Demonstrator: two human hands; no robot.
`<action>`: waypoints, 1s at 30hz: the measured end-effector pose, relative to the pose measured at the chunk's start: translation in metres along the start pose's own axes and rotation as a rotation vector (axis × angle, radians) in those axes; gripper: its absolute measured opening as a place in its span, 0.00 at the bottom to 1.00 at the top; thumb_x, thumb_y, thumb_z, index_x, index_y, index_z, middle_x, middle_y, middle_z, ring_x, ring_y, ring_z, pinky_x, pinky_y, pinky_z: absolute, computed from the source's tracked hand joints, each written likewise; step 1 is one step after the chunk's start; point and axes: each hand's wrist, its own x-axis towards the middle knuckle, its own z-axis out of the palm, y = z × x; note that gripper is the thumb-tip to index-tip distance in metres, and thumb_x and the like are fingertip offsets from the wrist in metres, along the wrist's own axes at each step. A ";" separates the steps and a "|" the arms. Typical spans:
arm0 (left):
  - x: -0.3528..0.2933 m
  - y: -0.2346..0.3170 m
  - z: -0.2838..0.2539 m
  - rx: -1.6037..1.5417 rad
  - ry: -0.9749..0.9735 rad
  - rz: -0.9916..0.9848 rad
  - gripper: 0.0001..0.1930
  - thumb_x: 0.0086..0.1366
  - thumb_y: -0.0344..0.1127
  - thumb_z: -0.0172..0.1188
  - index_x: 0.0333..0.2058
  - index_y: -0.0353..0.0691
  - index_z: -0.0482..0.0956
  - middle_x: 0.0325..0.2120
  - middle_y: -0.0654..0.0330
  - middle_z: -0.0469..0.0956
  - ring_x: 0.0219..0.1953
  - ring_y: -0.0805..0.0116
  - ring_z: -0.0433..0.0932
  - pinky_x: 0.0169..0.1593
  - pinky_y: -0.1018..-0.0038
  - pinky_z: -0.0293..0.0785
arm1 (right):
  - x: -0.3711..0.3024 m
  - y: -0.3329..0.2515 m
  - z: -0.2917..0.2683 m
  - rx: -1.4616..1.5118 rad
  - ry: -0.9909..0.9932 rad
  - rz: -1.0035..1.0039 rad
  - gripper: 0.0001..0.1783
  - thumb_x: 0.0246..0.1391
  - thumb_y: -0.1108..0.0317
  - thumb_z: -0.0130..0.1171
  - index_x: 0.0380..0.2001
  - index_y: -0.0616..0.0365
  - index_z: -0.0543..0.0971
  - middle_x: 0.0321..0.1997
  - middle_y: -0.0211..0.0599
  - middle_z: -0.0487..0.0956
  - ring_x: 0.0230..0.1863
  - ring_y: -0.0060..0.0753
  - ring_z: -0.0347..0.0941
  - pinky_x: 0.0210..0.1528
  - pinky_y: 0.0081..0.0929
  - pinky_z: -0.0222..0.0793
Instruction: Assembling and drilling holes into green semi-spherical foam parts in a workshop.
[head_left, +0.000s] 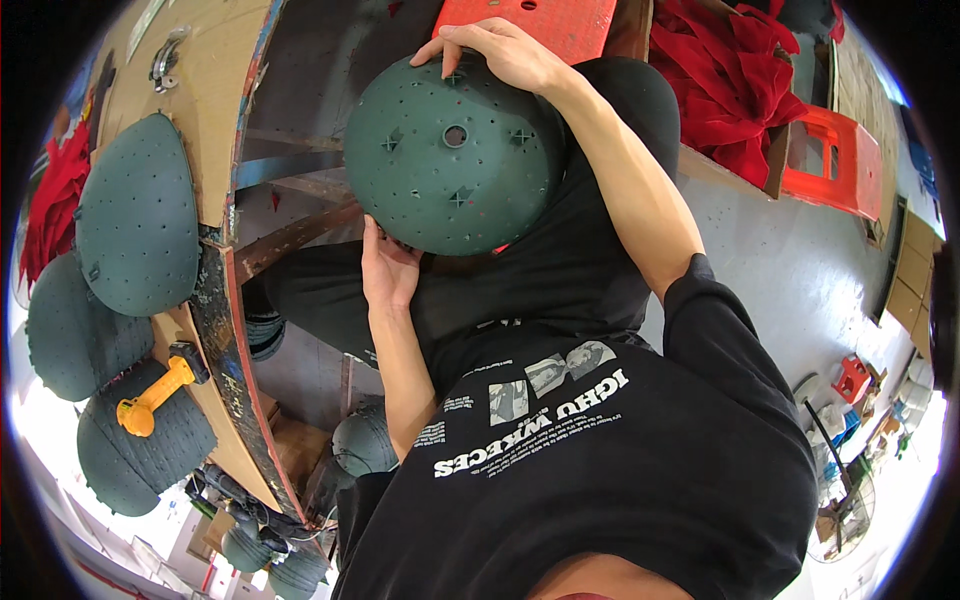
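A dark green plastic dome (420,190), dotted with small holes and with a round hole at its top, lies over my lap. Several star-shaped marks ring that central hole. At the dome's near left edge, my left hand (390,268) grips the rim; its thumb shows and its other fingers are mostly tucked beneath. Over the far edge reaches my right hand (497,55), fingers bent onto the dome's surface and rim. Between them the two hands hold the dome, whose underside is hidden.
On the cardboard-topped table (215,180) at left lie a similar green dome (140,215), stacked domes (75,325) and a yellow power tool (155,395). A red stool (540,25) stands ahead. A box of red fabric pieces (715,80) and an orange-red stool (835,165) are at right.
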 end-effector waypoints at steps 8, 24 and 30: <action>0.000 0.000 -0.001 -0.025 -0.039 0.000 0.29 0.73 0.57 0.47 0.64 0.46 0.63 0.62 0.61 0.66 0.64 0.61 0.63 0.66 0.59 0.57 | -0.001 0.004 -0.002 -0.002 0.020 -0.010 0.30 0.69 0.52 0.43 0.24 0.66 0.81 0.49 0.41 0.84 0.52 0.36 0.75 0.60 0.32 0.64; -0.004 -0.005 -0.006 0.082 -0.130 0.074 0.31 0.76 0.59 0.38 0.67 0.46 0.59 0.65 0.61 0.64 0.66 0.60 0.63 0.66 0.58 0.58 | -0.008 0.003 -0.001 0.032 -0.014 -0.066 0.19 0.67 0.65 0.45 0.43 0.63 0.85 0.49 0.38 0.83 0.55 0.36 0.76 0.65 0.30 0.65; -0.004 -0.008 -0.008 0.085 -0.090 0.098 0.30 0.76 0.58 0.38 0.67 0.45 0.60 0.65 0.61 0.65 0.65 0.61 0.64 0.65 0.60 0.60 | -0.009 -0.003 -0.003 -0.121 -0.109 -0.088 0.19 0.67 0.69 0.43 0.46 0.64 0.83 0.59 0.42 0.78 0.66 0.39 0.67 0.70 0.34 0.57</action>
